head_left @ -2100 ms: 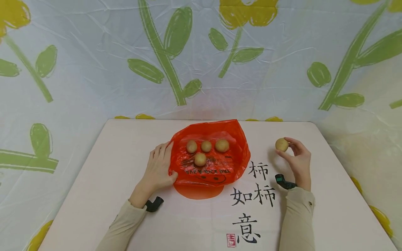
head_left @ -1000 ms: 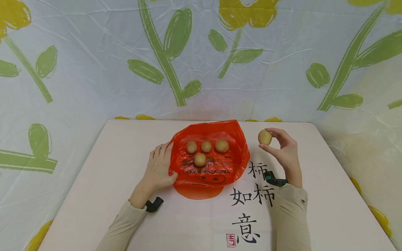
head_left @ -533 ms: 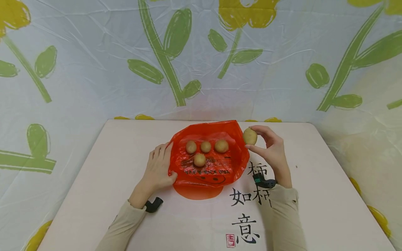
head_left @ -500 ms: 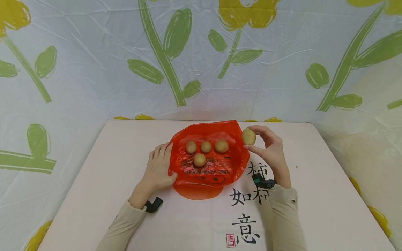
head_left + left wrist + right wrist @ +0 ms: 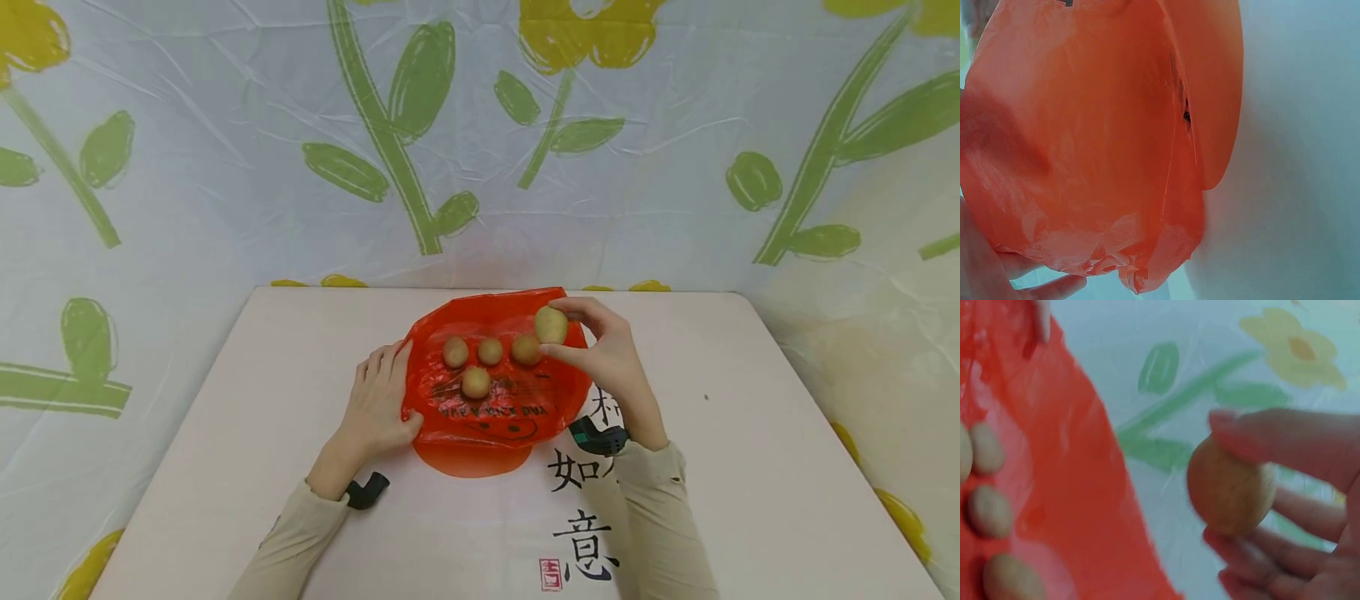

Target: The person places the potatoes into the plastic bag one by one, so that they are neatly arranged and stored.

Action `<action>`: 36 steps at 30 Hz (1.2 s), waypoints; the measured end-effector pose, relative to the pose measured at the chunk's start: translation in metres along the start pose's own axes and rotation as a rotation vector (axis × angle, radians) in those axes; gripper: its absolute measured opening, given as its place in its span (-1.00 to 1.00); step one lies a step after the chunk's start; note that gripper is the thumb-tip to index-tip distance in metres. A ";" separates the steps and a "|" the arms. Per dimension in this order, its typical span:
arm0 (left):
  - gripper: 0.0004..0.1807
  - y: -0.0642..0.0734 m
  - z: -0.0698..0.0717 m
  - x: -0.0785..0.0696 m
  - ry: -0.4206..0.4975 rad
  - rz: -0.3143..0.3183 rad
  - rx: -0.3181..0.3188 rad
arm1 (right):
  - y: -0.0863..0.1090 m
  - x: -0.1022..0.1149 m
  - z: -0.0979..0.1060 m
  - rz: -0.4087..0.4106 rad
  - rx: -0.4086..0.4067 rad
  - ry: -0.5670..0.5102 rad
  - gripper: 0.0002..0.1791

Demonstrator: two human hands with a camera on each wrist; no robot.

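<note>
A red plastic bag [image 5: 495, 417] with dark print lies mouth-open on the table. Inside it, small round potatoes [image 5: 476, 383] sit apart from one another. My left hand [image 5: 378, 404] holds the bag's left side, fingers along the rim and thumb at its near corner. The left wrist view shows mostly the bag's red film [image 5: 1085, 137], which partly hides the fingers. My right hand [image 5: 609, 350] pinches another potato [image 5: 551, 325] between thumb and fingers, above the right part of the bag. In the right wrist view this potato [image 5: 1229, 487] appears against the pale background.
The pale table [image 5: 750, 500] bears black brush characters [image 5: 587, 546] and a small red stamp [image 5: 551, 575] near its front. Behind it hangs a flower-patterned cloth [image 5: 262, 167]. Dark wrist devices [image 5: 600, 435] are worn under both sleeves' cuffs.
My right hand has moved left with its potato, from beside the bag to over it. The left hand, the bag and the potatoes in it have stayed put.
</note>
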State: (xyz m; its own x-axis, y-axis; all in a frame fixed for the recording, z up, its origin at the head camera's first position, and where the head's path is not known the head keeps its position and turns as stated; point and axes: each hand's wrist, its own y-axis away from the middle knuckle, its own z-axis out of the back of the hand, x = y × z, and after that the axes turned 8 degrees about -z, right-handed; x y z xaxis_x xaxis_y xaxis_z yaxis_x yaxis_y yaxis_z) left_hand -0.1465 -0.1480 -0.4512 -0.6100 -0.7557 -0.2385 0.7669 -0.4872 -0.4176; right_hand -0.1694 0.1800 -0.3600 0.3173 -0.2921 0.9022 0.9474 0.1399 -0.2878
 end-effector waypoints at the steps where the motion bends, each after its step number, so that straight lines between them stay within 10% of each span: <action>1: 0.02 0.000 0.000 0.000 0.003 0.002 0.001 | -0.001 0.002 -0.002 -0.025 0.006 0.016 -0.41; 16: 0.03 0.000 0.001 0.000 0.006 0.008 0.020 | -0.028 0.026 -0.031 -0.350 0.094 0.161 -0.43; 36: 0.04 0.001 -0.001 0.001 0.004 -0.002 0.011 | -0.026 -0.016 -0.060 -0.520 0.169 0.364 -0.44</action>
State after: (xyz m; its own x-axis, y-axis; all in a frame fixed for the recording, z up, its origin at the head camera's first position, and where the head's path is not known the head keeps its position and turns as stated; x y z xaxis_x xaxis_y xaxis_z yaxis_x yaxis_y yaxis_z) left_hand -0.1466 -0.1481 -0.4526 -0.6126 -0.7527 -0.2413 0.7676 -0.4938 -0.4086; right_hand -0.1971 0.1242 -0.3863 -0.1577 -0.6592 0.7352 0.9708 0.0327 0.2375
